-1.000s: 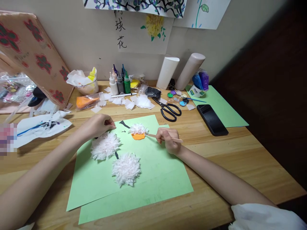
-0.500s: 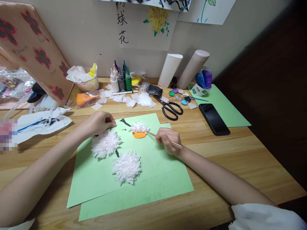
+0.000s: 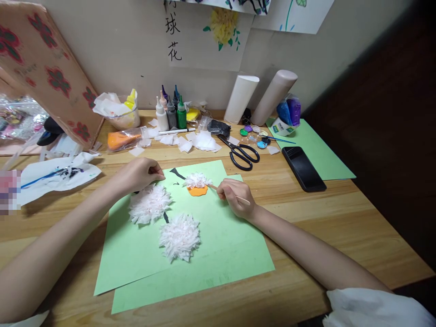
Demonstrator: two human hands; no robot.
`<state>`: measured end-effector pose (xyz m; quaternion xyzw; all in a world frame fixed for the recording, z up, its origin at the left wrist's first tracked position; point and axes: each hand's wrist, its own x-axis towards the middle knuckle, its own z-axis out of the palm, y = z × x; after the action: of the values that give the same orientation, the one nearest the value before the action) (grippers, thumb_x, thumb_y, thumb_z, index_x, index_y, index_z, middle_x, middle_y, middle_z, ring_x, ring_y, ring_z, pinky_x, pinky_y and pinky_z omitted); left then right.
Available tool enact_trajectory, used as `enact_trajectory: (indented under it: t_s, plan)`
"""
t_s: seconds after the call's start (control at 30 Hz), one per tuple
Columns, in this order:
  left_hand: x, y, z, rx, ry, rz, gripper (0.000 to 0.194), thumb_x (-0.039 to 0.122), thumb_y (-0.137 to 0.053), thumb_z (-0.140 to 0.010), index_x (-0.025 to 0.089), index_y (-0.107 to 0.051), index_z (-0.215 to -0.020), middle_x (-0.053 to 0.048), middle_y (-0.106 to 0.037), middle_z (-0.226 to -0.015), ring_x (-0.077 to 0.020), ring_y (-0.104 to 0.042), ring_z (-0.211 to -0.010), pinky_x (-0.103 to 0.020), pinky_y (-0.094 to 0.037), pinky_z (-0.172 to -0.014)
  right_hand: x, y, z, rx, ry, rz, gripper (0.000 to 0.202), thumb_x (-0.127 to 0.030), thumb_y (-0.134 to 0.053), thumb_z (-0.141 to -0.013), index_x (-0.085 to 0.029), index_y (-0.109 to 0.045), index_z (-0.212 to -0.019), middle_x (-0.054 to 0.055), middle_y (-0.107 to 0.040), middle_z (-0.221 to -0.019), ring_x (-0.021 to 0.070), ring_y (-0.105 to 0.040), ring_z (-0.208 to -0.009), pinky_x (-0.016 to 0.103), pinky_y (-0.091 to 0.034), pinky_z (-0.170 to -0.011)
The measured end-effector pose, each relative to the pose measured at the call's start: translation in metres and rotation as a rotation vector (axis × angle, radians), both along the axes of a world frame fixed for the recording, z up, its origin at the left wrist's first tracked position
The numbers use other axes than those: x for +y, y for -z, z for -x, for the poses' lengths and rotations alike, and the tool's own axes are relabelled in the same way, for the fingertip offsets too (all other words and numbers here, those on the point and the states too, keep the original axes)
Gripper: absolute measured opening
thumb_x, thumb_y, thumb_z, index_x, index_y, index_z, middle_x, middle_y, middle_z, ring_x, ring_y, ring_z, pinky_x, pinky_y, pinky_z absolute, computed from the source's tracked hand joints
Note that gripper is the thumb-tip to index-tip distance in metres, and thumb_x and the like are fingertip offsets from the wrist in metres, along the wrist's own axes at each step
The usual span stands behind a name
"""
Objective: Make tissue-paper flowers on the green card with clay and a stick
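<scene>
My right hand [image 3: 237, 197] is closed round a thin pale stick [image 3: 243, 200]. The stick's tip touches the right edge of a small white tissue-paper tuft [image 3: 197, 180], which sits over an orange oval [image 3: 197, 190]. My left hand [image 3: 145, 175] has its fingers curled and pinched at the top edge of the green paper [image 3: 132, 254]. Just below that hand is a fluffy white tissue pompom [image 3: 150, 204], and a second white pompom [image 3: 180, 237] lies lower down. Black strips [image 3: 177, 173] show beside the tufts.
Black-handled scissors [image 3: 241, 152] and white tissue scraps [image 3: 204, 141] lie beyond the paper. A phone [image 3: 303, 169] is to the right. Paint bottles [image 3: 172, 113], a plastic cup [image 3: 124, 119] and two tubes [image 3: 241, 99] stand by the wall. A stained tissue [image 3: 61, 179] lies left.
My right hand has shifted slightly left, and the stick's rear end with it. My left hand stays in place at the paper's edge.
</scene>
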<state>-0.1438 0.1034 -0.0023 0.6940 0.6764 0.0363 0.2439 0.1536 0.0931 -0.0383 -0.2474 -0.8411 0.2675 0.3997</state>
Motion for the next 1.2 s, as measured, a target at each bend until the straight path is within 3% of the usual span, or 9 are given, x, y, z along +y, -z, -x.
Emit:
enact_trajectory:
  t_s: [0.3,0.63,0.87,0.97,1.07,1.2]
  plan:
    - [-0.001,-0.003,-0.002,0.002,-0.009,-0.007,0.026,0.046,-0.058,-0.068,0.022,-0.067,-0.075,-0.001,-0.069,-0.073,-0.0171,-0.060,-0.066,-0.025,-0.039,-0.056,0.006,-0.003,0.002,0.028,-0.059,0.108,0.043,-0.034,-0.022,-0.099,-0.022,-0.039,-0.062,0.000,-0.043,-0.057,0.0131,-0.043,-0.055,0.027,-0.036,-0.058]
    - [-0.002,-0.008,-0.005,0.015,0.003,0.013,0.025,0.044,-0.057,-0.071,0.021,-0.066,-0.077,-0.003,-0.069,-0.075,-0.0182,-0.061,-0.068,-0.026,-0.040,-0.057,0.003,0.000,0.000,0.090,0.012,0.156,0.047,-0.037,-0.023,-0.098,-0.021,-0.042,-0.059,-0.001,-0.044,-0.056,0.0118,-0.042,-0.053,0.027,-0.036,-0.057]
    - [-0.001,-0.004,-0.003,0.008,0.002,0.008,0.022,0.043,-0.058,-0.072,0.022,-0.065,-0.076,-0.002,-0.069,-0.075,-0.0189,-0.061,-0.069,-0.027,-0.039,-0.058,0.008,-0.001,0.000,0.028,0.029,0.414,0.051,-0.048,-0.023,-0.096,-0.020,-0.043,-0.059,-0.002,-0.041,-0.054,0.0107,-0.040,-0.052,0.026,-0.032,-0.053]
    - [-0.001,-0.004,-0.003,-0.015,0.004,0.002,0.021,0.041,-0.059,-0.072,0.021,-0.065,-0.076,-0.002,-0.068,-0.075,-0.0188,-0.061,-0.069,-0.027,-0.039,-0.058,0.006,0.000,0.000,0.045,0.029,0.407,0.053,-0.051,-0.025,-0.095,-0.019,-0.045,-0.058,-0.002,-0.042,-0.054,0.0103,-0.040,-0.052,0.026,-0.033,-0.054]
    - [-0.003,-0.005,-0.004,-0.023,0.005,-0.004,0.020,0.039,-0.059,-0.074,0.019,-0.065,-0.076,-0.003,-0.068,-0.075,-0.0192,-0.061,-0.069,-0.028,-0.040,-0.059,0.005,0.000,-0.002,0.133,0.080,0.413,0.056,-0.053,-0.026,-0.094,-0.019,-0.047,-0.055,-0.002,-0.042,-0.050,0.0096,-0.039,-0.047,0.026,-0.030,-0.050]
    - [-0.007,-0.007,-0.006,-0.043,0.026,-0.033,0.020,0.037,-0.058,-0.076,0.018,-0.064,-0.081,-0.005,-0.067,-0.078,-0.0201,-0.061,-0.072,-0.028,-0.043,-0.061,0.011,0.000,-0.003,0.327,0.175,0.616,0.060,-0.059,-0.027,-0.091,-0.019,-0.046,-0.051,-0.002,-0.041,-0.045,0.0085,-0.037,-0.040,0.025,-0.025,-0.042]
